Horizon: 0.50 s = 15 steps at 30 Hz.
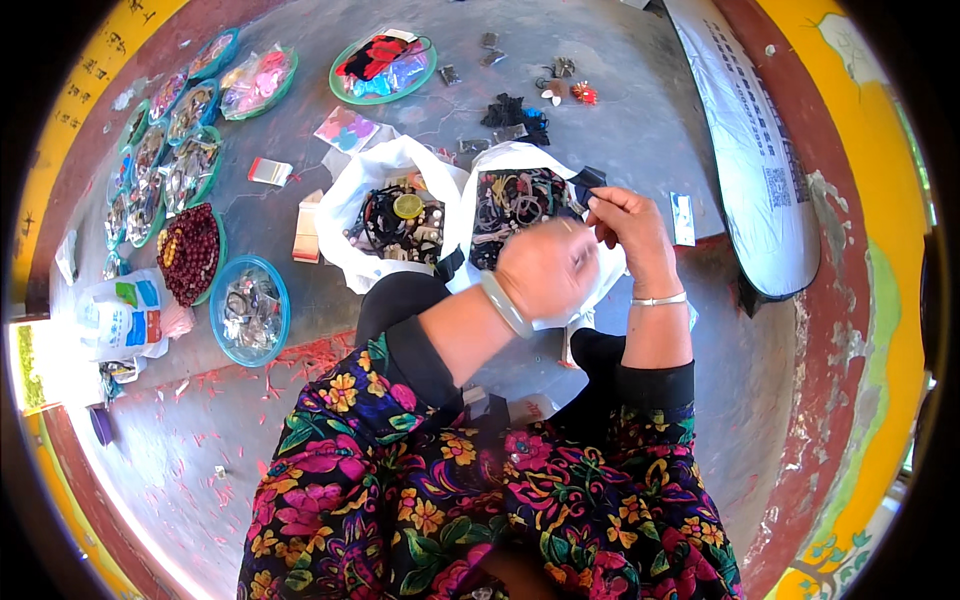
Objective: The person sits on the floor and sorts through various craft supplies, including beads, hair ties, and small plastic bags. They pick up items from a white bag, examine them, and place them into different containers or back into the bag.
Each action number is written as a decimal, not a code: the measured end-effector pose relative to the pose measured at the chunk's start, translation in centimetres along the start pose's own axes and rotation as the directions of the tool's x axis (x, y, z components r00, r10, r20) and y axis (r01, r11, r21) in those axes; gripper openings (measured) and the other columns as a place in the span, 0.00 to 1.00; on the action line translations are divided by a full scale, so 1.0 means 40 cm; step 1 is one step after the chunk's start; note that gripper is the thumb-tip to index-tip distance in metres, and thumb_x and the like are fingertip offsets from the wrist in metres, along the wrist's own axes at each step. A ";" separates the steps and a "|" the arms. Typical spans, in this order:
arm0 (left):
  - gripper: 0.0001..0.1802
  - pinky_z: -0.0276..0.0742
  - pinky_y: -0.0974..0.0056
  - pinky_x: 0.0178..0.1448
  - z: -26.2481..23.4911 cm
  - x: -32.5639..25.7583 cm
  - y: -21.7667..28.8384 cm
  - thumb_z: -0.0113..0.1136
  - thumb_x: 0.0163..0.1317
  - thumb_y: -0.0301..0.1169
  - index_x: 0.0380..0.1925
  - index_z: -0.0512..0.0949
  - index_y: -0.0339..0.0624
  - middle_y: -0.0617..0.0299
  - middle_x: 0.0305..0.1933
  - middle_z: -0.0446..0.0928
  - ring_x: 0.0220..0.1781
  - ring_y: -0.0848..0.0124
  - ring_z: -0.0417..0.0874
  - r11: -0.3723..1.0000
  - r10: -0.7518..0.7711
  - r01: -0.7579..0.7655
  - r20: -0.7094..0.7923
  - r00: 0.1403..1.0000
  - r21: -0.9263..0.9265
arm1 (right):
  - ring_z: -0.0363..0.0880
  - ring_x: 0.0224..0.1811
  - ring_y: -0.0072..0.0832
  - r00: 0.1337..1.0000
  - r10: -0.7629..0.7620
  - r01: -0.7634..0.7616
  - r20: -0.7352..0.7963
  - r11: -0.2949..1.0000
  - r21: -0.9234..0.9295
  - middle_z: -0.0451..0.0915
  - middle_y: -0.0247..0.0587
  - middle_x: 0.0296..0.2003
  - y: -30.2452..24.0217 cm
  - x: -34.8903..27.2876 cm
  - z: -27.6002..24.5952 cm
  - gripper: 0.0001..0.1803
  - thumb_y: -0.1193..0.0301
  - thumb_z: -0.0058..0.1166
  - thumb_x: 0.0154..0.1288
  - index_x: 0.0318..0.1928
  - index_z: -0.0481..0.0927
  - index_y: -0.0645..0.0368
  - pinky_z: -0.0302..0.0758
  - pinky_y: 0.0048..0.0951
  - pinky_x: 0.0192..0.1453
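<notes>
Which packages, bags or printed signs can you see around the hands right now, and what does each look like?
White printed banner: far right on the floor, long and rounded, dark print.
Two open white bags: centre, beyond the hands, full of beads and bracelets.
White pouch: far left, blue and orange patches.
Small clear packet: upper left, red edge.
Small card: beside the right hand.

Two open white bags (400,180) crowding the middle, beaded dishes (250,310) lining the left, bare grey floor (640,130) beyond, right

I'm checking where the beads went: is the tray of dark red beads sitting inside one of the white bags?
No, the bead tray sits on the ground left of both white bags, apart from them.
</notes>
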<state>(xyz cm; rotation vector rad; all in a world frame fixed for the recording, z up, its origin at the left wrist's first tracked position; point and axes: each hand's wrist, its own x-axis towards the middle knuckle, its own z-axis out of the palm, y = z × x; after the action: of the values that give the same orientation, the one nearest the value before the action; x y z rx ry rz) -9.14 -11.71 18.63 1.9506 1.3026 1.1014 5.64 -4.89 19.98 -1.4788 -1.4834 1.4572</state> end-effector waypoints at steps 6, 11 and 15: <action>0.22 0.73 0.67 0.44 -0.036 0.065 -0.062 0.64 0.46 0.31 0.42 0.73 0.34 0.58 0.38 0.76 0.38 0.70 0.77 0.899 -0.264 0.220 -0.068 0.962 -0.379 | 0.68 0.18 0.13 0.999 0.023 -0.011 -0.030 0.944 0.331 0.77 0.30 0.22 -0.013 -0.002 0.006 0.09 0.70 0.57 0.55 0.33 0.81 0.62 0.59 0.14 0.21; 0.15 0.72 0.70 0.41 -0.039 0.079 -0.084 0.61 0.51 0.29 0.39 0.75 0.35 0.65 0.34 0.77 0.34 0.76 0.76 0.877 -0.247 0.257 0.080 0.966 -0.405 | 0.67 0.18 0.13 0.999 -0.045 0.037 0.018 0.951 0.308 0.75 0.29 0.21 -0.045 -0.016 0.027 0.07 0.72 0.57 0.55 0.33 0.81 0.62 0.58 0.15 0.21; 0.09 0.70 0.74 0.37 -0.072 0.087 -0.088 0.54 0.58 0.26 0.40 0.75 0.39 0.67 0.35 0.77 0.34 0.81 0.76 0.549 -0.368 0.394 0.210 0.906 -0.738 | 0.67 0.19 0.12 0.995 -0.092 0.072 0.027 0.903 0.422 0.76 0.29 0.25 -0.045 -0.013 0.020 0.08 0.73 0.54 0.58 0.37 0.81 0.61 0.56 0.15 0.20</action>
<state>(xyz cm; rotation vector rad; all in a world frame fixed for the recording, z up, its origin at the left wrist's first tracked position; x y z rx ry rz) -12.60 -7.13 18.48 0.9665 0.9238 1.1273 4.47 -5.23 21.61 -1.1116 -1.1434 1.6425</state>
